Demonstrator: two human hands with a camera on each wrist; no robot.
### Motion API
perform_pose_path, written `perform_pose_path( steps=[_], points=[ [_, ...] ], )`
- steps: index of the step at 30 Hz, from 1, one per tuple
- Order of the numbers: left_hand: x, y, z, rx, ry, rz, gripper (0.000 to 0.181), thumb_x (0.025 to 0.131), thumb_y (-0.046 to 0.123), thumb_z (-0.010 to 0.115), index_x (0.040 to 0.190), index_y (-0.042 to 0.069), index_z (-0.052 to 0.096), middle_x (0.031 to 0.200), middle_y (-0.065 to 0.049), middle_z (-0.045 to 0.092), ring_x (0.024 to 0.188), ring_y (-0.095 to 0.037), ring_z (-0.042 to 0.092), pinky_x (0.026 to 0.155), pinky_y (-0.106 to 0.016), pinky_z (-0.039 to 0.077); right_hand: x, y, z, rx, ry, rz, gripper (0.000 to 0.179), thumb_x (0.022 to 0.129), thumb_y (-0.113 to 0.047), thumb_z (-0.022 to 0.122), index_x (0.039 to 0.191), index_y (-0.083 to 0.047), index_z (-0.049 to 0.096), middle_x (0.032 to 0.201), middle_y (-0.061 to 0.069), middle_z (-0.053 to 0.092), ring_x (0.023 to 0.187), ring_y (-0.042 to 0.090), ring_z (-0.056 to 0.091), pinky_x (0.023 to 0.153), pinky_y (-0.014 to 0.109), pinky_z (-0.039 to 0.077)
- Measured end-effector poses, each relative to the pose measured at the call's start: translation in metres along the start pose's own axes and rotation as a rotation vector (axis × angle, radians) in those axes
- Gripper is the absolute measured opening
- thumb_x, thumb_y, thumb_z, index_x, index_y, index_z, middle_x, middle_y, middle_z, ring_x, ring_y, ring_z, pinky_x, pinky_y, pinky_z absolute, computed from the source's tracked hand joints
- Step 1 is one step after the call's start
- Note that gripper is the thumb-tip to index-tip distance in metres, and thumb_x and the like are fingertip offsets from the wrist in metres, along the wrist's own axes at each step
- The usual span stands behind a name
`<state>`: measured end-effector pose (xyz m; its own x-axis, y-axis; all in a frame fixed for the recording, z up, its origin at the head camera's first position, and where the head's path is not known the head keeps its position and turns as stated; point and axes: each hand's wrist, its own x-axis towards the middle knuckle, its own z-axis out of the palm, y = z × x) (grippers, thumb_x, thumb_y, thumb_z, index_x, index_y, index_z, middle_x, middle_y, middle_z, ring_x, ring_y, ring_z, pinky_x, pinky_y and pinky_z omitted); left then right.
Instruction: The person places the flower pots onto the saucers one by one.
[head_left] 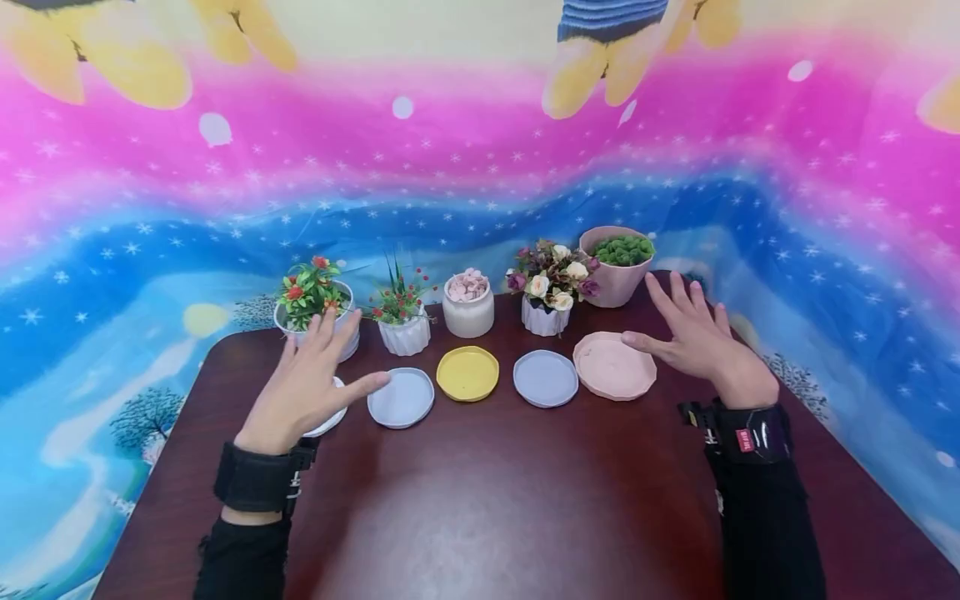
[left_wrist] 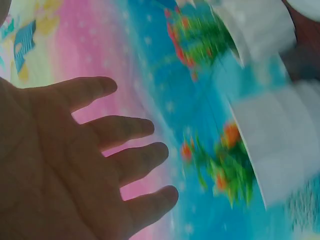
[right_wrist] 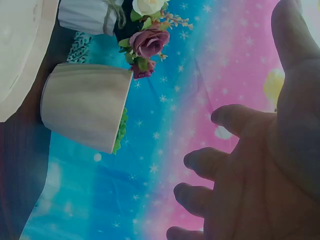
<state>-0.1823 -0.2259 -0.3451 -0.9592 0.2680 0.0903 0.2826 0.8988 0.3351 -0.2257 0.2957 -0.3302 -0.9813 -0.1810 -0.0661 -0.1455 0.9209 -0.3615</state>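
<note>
With fingers spread and nothing held, my left hand (head_left: 306, 382) hovers near the white pot of red flowers (head_left: 309, 292) and partly hides a white saucer (head_left: 330, 410). Its thumb overlaps the pale blue saucer (head_left: 401, 398) in the head view. My right hand (head_left: 696, 342), also spread and holding nothing, is over the right side by the pink pot with a green plant (head_left: 617, 265); its thumb overlaps the pink saucer (head_left: 613, 367). In the right wrist view the pink pot (right_wrist: 85, 106) stands apart from the fingers (right_wrist: 200, 164). The left wrist view shows spread fingers (left_wrist: 137, 162) and blurred pots.
Between the hands stand a small ribbed pot with red berries (head_left: 405, 329), a white jar of pink pieces (head_left: 468, 307) and a white pot of roses (head_left: 547, 315). A yellow saucer (head_left: 467, 374) and a lavender saucer (head_left: 545, 379) lie before them on the dark table (head_left: 510, 492).
</note>
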Motion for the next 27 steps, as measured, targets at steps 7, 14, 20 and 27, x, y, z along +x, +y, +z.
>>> perform_pose_path(
  steps=[7, 14, 20, 27],
  points=[
    [0.036, 0.047, 0.033, -0.090, 0.022, 0.191, 0.109, 0.088, 0.078, 0.069, 0.170, 0.017, 0.033, 0.172, -0.016, 0.034, 0.159, -0.037, 0.030, 0.125, -0.064, 0.024, 0.001, 0.008, -0.007, 0.018, 0.008, 0.007, 0.107, 0.104, -0.067, 0.056, 0.171, -0.019, -0.012, 0.172, 0.023, -0.024, 0.155, 0.053, -0.024, 0.117, 0.078, -0.013],
    [0.081, 0.094, 0.082, -0.218, -0.038, 0.307, 0.105, 0.080, 0.078, 0.074, 0.165, 0.023, 0.045, 0.165, 0.000, 0.048, 0.149, -0.027, 0.048, 0.117, -0.055, 0.041, 0.001, 0.009, -0.005, 0.052, 0.004, -0.007, 0.106, 0.105, -0.064, 0.057, 0.171, -0.017, -0.011, 0.173, 0.022, -0.022, 0.157, 0.050, -0.022, 0.117, 0.078, -0.011],
    [0.116, 0.128, 0.122, -0.186, -0.104, 0.408, 0.106, 0.078, 0.074, 0.079, 0.164, 0.022, 0.045, 0.164, -0.006, 0.048, 0.148, -0.027, 0.048, 0.115, -0.052, 0.045, 0.001, 0.009, -0.007, 0.075, 0.011, -0.025, 0.104, 0.105, -0.062, 0.057, 0.172, -0.016, -0.009, 0.174, 0.022, -0.020, 0.158, 0.050, -0.021, 0.118, 0.078, -0.008],
    [0.145, 0.178, 0.153, -0.164, -0.148, 0.441, 0.112, 0.076, 0.075, 0.080, 0.167, 0.026, 0.039, 0.172, -0.008, 0.036, 0.156, -0.030, 0.037, 0.116, -0.059, 0.042, -0.009, 0.016, -0.012, 0.071, 0.019, -0.001, 0.103, 0.106, -0.061, 0.056, 0.171, -0.015, -0.009, 0.174, 0.021, -0.021, 0.157, 0.050, -0.020, 0.119, 0.077, -0.007]
  ],
)
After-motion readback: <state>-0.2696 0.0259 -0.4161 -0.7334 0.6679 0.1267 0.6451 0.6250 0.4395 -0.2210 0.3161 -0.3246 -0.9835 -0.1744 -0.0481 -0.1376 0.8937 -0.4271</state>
